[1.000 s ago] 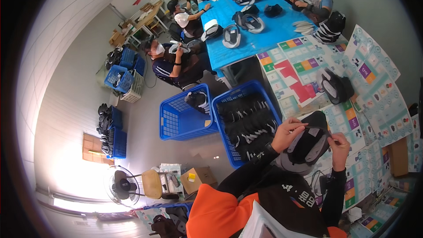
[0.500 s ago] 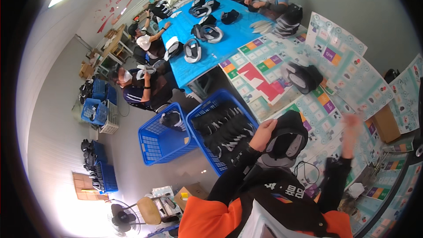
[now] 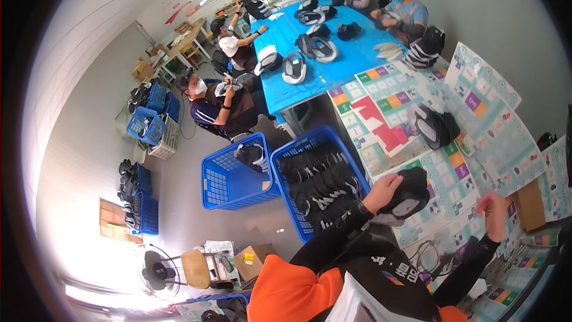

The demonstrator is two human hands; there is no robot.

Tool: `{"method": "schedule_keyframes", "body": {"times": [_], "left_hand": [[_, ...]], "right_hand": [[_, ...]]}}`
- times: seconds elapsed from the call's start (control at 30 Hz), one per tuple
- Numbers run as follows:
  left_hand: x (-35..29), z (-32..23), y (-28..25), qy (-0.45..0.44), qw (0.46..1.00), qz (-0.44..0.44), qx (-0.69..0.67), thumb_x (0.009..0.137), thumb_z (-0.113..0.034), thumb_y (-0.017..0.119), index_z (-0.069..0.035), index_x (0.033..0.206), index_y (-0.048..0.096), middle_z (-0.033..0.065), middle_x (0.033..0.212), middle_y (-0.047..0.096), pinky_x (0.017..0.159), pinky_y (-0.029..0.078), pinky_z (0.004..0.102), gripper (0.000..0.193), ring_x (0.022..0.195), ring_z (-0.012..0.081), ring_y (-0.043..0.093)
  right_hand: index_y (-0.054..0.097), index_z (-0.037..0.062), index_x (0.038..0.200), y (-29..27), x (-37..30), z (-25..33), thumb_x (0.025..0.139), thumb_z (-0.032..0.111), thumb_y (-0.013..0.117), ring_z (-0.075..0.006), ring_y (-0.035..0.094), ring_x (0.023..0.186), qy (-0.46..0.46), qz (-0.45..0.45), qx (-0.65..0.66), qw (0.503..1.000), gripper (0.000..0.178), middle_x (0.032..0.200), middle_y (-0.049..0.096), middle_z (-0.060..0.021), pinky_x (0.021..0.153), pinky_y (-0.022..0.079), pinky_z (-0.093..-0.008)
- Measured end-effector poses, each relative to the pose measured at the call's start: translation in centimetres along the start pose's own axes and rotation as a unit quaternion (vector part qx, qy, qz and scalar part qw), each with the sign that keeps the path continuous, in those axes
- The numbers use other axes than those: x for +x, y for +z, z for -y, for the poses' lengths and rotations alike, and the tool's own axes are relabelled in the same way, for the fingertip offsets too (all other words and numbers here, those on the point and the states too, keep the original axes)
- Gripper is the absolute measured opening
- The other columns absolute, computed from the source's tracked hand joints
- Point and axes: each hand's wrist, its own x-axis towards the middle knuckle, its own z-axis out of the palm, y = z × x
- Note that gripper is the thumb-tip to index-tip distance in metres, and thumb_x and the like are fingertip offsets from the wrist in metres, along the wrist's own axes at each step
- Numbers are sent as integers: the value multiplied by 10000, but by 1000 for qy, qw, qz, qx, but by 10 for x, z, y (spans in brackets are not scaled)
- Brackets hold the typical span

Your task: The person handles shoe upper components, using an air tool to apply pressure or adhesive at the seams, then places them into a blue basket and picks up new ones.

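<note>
My left hand (image 3: 384,192) is closed on the edge of a black and grey padded, cup-shaped piece (image 3: 412,189), held up over the front of the paper-covered table (image 3: 438,170). The piece's exact kind is not clear. Away to its right, my right hand (image 3: 492,211) is raised above the printed sheets, with nothing seen in it and its fingers partly stretched out. A similar black and grey piece (image 3: 434,126) lies farther back on the sheets. Beside my left forearm stands a blue basket (image 3: 276,170) filled with rows of black and grey pieces.
Another blue basket (image 3: 214,200) on the floor holds one piece. A blue-covered table (image 3: 280,92) with more pieces extends away, with several people seated around it. Near my right forearm lies a dark cable (image 3: 424,256). A chair (image 3: 195,268) and cardboard box (image 3: 253,260) stand lower left.
My left hand has turned the piece, so less of its grey inside shows. My right hand has lowered slightly and is less blurred. The whole view has shifted.
</note>
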Motion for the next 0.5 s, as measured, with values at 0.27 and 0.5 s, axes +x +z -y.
{"method": "schedule_keyframes", "body": {"times": [0.27,0.5], "left_hand": [[4,37,46,24,996,9,81,1044,-299,567,47,969,654,245,876,679,763,496,440,365,834,354,670],[-9,-44,6,180,937,24,299,902,-448,733,-16,1428,512,276,1342,589,1033,465,461,715,1203,455,582]], "right_hand": [[561,77,1381,149,-31,-53,765,18,778,-394,516,1299,-306,139,-435,835,655,1413,510,-164,1013,506,-429],[615,11,1359,96,8,-142,836,-138,522,-369,613,1263,-176,-74,-313,931,551,1326,659,-210,1071,456,-379]]}}
